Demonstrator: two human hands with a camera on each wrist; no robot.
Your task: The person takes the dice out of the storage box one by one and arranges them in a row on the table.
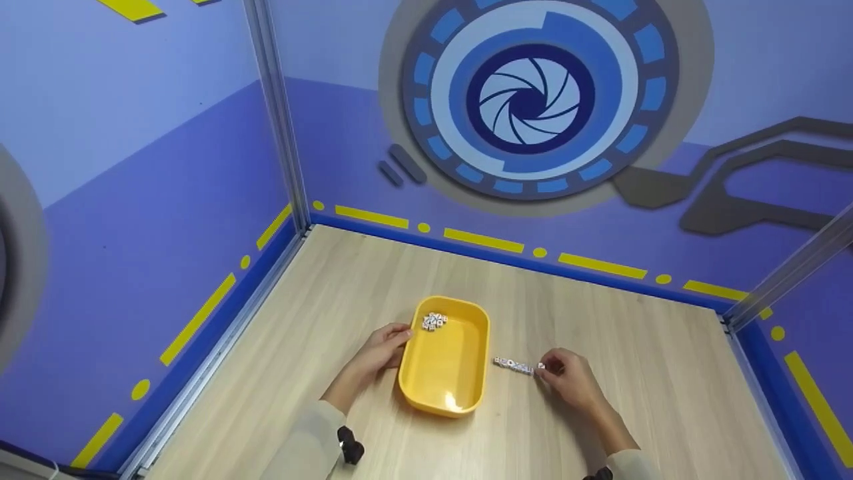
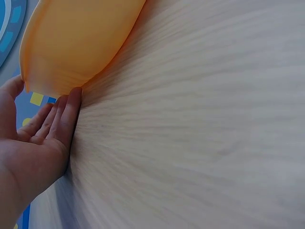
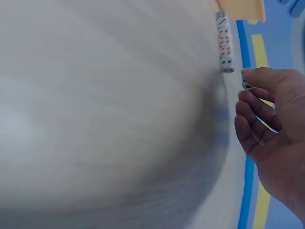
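A yellow plastic tray (image 1: 445,412) with rounded corners stands in the middle of the table, a small cluster of white dice (image 1: 434,321) in its far left corner. My left hand (image 1: 381,348) holds its left side, thumb at the rim and fingers (image 2: 71,112) against the outer wall. To the right of the tray, several white dice form a straight row (image 1: 513,365), with red and dark pips in the right wrist view. At the row's right end my right hand (image 1: 572,377) pinches a single die (image 3: 247,85) between thumb and index finger.
The light wood table (image 1: 320,287) is bounded by a blue-purple panel on the left (image 1: 166,220) and another at the back (image 1: 346,147), joined by a metal corner post (image 1: 276,107). A further panel (image 1: 826,347) closes the right side.
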